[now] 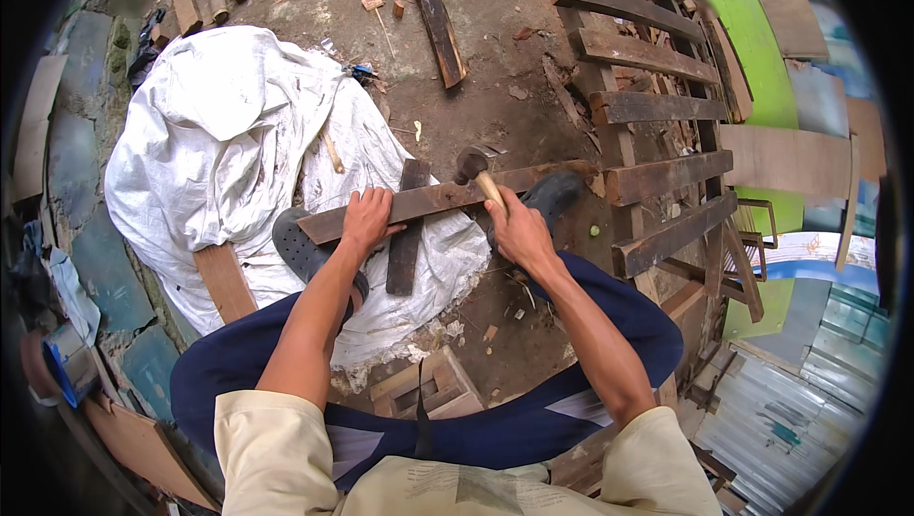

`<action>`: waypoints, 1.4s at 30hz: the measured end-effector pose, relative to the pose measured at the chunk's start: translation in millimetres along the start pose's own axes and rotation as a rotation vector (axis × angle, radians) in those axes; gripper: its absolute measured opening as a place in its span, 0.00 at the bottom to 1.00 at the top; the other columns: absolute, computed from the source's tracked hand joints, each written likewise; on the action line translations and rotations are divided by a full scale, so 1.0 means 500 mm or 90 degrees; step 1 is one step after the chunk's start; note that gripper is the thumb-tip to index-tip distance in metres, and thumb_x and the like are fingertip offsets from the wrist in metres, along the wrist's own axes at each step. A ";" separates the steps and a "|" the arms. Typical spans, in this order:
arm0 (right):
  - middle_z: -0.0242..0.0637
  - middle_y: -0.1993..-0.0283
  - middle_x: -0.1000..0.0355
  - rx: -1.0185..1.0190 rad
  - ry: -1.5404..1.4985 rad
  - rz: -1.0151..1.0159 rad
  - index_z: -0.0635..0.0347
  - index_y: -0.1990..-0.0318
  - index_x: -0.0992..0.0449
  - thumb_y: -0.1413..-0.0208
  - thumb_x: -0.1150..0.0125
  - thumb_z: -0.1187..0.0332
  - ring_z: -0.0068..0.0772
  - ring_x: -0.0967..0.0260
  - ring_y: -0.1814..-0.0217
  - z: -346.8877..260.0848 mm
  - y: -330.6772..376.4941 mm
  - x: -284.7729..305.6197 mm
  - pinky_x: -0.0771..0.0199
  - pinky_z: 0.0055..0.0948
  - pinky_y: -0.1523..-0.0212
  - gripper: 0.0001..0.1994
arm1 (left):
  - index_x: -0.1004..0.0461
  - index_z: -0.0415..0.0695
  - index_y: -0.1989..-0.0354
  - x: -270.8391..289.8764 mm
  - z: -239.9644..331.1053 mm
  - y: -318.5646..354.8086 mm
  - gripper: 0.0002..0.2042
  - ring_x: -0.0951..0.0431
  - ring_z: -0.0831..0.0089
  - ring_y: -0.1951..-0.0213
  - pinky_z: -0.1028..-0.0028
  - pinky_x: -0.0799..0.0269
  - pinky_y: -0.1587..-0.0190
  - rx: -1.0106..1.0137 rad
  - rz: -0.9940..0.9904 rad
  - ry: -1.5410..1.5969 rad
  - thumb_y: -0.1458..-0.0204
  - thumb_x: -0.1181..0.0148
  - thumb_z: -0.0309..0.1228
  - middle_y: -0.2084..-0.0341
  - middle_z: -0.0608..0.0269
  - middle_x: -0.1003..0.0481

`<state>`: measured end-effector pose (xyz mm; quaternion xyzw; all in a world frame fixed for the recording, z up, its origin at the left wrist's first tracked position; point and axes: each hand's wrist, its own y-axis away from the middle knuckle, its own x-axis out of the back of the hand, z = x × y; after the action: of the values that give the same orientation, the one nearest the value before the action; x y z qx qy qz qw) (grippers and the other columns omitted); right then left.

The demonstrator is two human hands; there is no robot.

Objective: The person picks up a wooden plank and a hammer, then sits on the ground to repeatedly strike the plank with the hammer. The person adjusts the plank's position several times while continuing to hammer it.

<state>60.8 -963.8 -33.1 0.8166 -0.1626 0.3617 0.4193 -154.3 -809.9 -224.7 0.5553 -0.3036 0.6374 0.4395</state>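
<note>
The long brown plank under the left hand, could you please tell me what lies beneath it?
Under the plank, a shorter dark board crosses, its ends showing on both sides, partly over the white sheet. The crossing itself is covered, so any contact there cannot be seen.

The plank (428,200) is made of rough, matt wood; the slat (404,264) is coarsely surfaced. The hammer (486,185) is handled in smooth pale wood and headed in dull, dark metal. The sheet (228,116) is formed of creased, faintly glossy plastic. The shoes (554,200) are finished matt. The ridged panel (757,426), poorly seen, is perhaps made of metal, lightly glossed.
</note>
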 end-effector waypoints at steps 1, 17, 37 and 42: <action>0.61 0.61 0.22 -0.036 -0.034 -0.001 0.55 0.38 0.30 0.33 0.51 0.51 0.70 0.26 0.55 0.003 0.023 0.015 0.28 0.57 0.52 0.23 | 0.31 0.43 0.48 0.008 -0.007 0.011 0.36 0.28 0.66 0.56 0.64 0.35 0.52 -0.006 -0.013 -0.011 0.57 0.31 0.59 0.61 0.63 0.28; 0.52 0.65 0.21 -0.098 -0.285 0.052 0.62 0.41 0.28 0.34 0.46 0.53 0.50 0.20 0.64 0.043 0.183 0.120 0.24 0.42 0.58 0.24 | 0.28 0.36 0.52 0.447 -0.042 -0.014 0.40 0.18 0.50 0.58 0.58 0.23 0.56 0.070 -0.336 -0.023 0.65 0.29 0.60 0.63 0.42 0.20; 0.62 0.55 0.23 0.097 -0.126 0.170 0.54 0.36 0.32 0.39 0.41 0.60 0.67 0.27 0.49 0.111 0.139 -0.015 0.26 0.50 0.50 0.25 | 0.28 0.37 0.50 0.368 -0.124 0.064 0.45 0.17 0.54 0.57 0.57 0.23 0.54 0.104 -0.370 -0.075 0.59 0.40 0.72 0.60 0.48 0.19; 0.62 0.56 0.23 0.055 -0.061 0.126 0.53 0.34 0.35 0.39 0.41 0.60 0.67 0.26 0.52 0.122 0.114 -0.054 0.26 0.54 0.51 0.26 | 0.32 0.39 0.46 0.175 -0.222 0.070 0.40 0.23 0.57 0.47 0.58 0.25 0.50 0.089 -0.317 -0.107 0.52 0.40 0.66 0.51 0.50 0.27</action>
<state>37.5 -1047.7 -44.2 0.8303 -0.2463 0.3686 0.3378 -234.2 -708.3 -157.9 0.6927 -0.1482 0.4811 0.5165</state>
